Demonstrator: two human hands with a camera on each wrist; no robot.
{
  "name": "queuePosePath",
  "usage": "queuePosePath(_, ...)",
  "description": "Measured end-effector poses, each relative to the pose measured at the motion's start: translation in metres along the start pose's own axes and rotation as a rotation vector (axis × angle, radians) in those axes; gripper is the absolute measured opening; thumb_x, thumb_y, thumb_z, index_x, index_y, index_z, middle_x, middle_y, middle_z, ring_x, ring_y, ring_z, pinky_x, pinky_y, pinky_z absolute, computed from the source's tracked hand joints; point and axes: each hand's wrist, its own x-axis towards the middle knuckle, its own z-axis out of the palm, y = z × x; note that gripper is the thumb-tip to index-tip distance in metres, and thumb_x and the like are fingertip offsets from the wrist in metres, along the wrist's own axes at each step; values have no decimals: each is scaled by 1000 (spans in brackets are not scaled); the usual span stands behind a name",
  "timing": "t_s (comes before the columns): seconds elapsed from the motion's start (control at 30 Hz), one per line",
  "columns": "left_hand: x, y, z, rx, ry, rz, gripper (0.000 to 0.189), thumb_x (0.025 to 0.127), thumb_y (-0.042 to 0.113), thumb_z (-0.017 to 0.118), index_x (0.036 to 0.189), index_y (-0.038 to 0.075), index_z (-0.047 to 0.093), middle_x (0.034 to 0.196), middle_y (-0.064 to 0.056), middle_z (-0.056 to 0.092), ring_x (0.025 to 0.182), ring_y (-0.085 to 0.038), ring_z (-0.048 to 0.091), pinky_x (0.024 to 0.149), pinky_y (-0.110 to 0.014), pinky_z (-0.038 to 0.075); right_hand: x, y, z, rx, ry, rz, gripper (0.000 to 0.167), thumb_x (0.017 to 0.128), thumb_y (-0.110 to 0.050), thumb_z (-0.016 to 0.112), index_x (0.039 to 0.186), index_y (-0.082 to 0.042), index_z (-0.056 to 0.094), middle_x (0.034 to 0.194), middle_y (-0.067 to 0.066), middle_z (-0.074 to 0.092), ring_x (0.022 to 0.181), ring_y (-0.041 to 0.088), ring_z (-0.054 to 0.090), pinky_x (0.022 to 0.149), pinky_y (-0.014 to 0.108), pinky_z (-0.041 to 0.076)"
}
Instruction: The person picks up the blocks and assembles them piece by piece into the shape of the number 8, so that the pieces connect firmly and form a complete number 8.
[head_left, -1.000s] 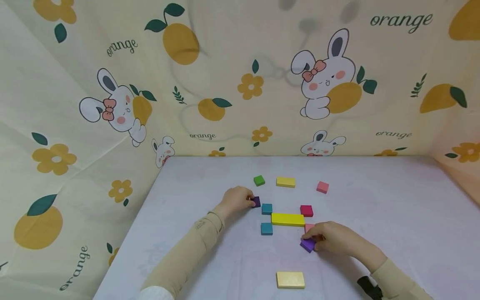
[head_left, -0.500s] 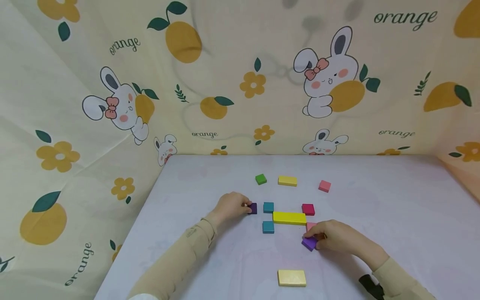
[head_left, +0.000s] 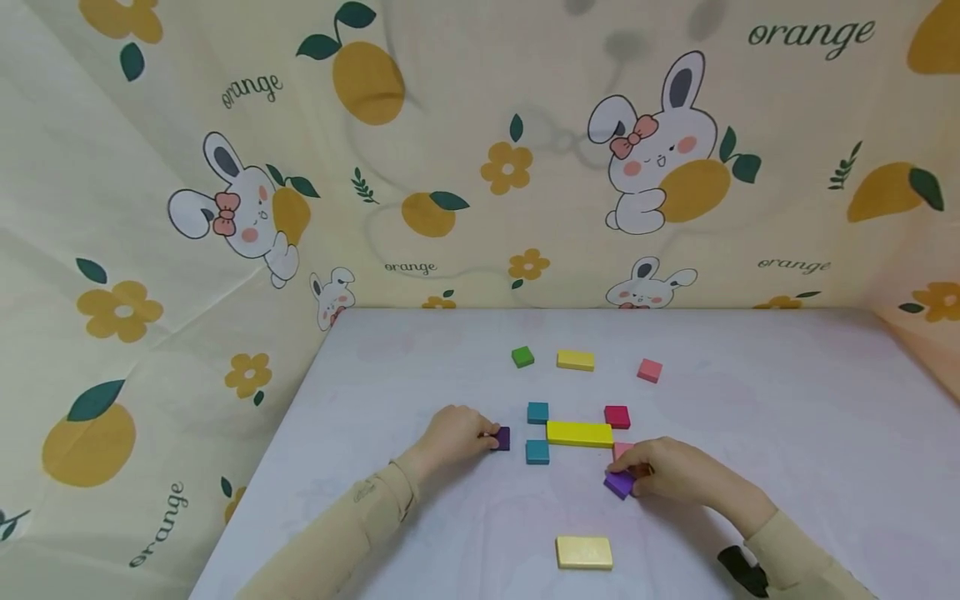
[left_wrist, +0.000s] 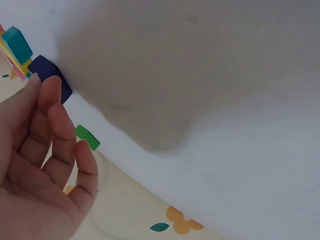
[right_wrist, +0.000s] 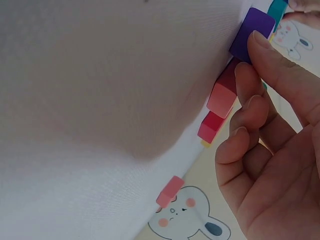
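L hand [head_left: 453, 440] pinches a small dark-purple square block [head_left: 504, 438] btwn thumb & index, over the white tbl [head_left: 750, 383], just L of the nearer teal square block [head_left: 537, 452], gap btwn. R hand [head_left: 678, 473] has thumb & index clamped on a bright-purple rectangular block [head_left: 619, 484], turned askew nr a pink block [head_left: 622, 450], partly hidden; can't tell if touching. Long yellow rectangular bar [head_left: 579, 434] lies beyond. Block material unclear.

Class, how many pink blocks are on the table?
2: one pink block right of the back yellow block; a nearer one partly hidden by the right hand. It could hide more.
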Motion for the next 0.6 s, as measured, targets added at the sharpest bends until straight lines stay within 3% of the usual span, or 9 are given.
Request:
queuePosePath(0.1,-6,3,1,59,12,49,25,86,30,64,106,15,72,100,1,72,89,-13,69,73,-28,49,0,1,0,0,0,-2,28,78,-9,72,104,-21,71,90,-11,63,79,9,49,69,24,46)
queuePosePath(0.23,-11,6,4,106,17,96,25,88,29,62,108,16,71,95,0,74,76,-6,67,72,-26,50,1,1,0,1,-1,6,29,78,-9,72,104,-21,71,89,-12,63,78,9,48,69,24,46)
queuePosePath(0.4,-15,8,7,132,22,130,25,89,29,61,108,16,71,89,1,74,61,0,55,72,-26,48,1,1,1,5,-3,31,29,77,-9,73,103,-21,71,88,-11,63,79,10,49,69,25,46)
queuePosePath(0.6,-20,11,10,198,56,164,20,89,27,61,103,17,73,73,4,72,53,-1,40,63,-24,44,2,3,2,7,-2,34,30,77,-10,73,104,-22,71,89,-11,63,79,11,49,70,26,47)
